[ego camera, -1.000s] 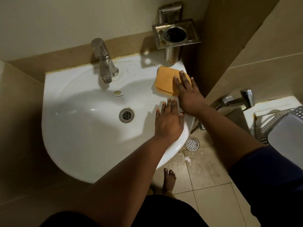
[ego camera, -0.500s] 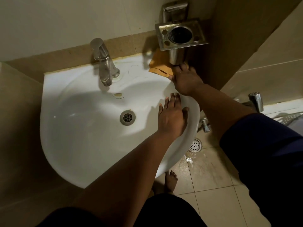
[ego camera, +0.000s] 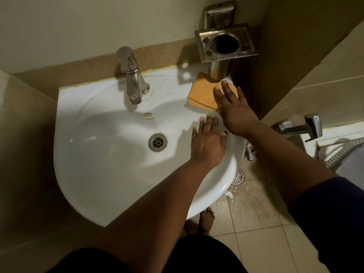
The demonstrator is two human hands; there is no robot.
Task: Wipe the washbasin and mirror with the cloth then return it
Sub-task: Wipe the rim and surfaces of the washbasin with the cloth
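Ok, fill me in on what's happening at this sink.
A person is wiping the white washbasin. The right hand presses flat on a folded orange cloth on the basin's back right ledge, just below the wall-mounted steel tumbler holder. The left hand rests flat on the right side of the rim, fingers straight. The tap shows no water running. No mirror is in view.

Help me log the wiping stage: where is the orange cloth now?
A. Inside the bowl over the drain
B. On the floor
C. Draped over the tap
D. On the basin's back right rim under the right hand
D: the orange cloth lies on the basin rim's back right corner, the right hand pressing flat on it.
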